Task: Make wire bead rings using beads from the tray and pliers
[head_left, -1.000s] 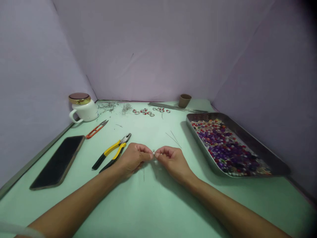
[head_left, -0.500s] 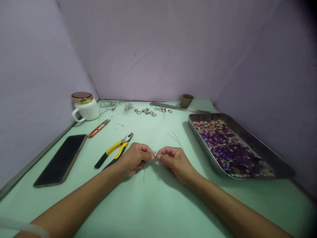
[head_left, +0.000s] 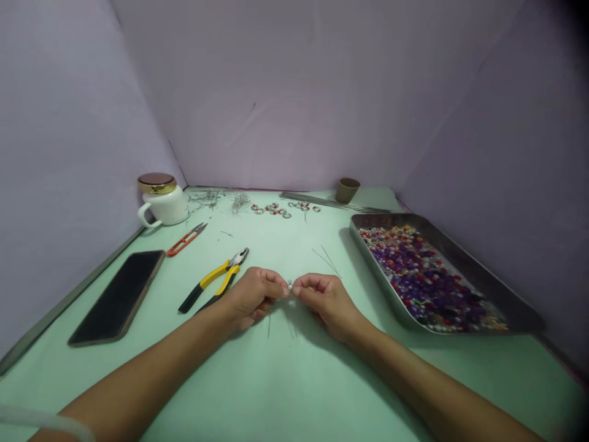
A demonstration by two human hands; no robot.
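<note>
Between the fingertips of both hands is a small cluster of pearly beads (head_left: 289, 286) on thin wire. My left hand (head_left: 257, 298) pinches it from the left, thumb and forefinger closed. From the right, my right hand (head_left: 326, 302) pinches the same piece, its other fingers curled under. Thin wire ends (head_left: 269, 324) hang below the hands; how they run through the beads is hidden by the fingers. Beside my left wrist lie yellow and black pliers (head_left: 214, 279), jaws pointing away. Two loose wires (head_left: 327, 261) rest on the table beyond my right hand.
A metal tray (head_left: 384, 285) of mixed beads stands at the right. Phone (head_left: 117, 298), orange thread snips (head_left: 186, 239) and lidded white mug (head_left: 165, 205) are at the left. Toward the back are wire scraps (head_left: 207, 197), red-and-silver beaded pieces (head_left: 273, 210), straight wires (head_left: 317, 199) and a brown cup (head_left: 347, 190).
The camera view has shifted slightly. Both hands keep their pinch on the beads in nearly the same place, and nothing on the table has visibly moved.
</note>
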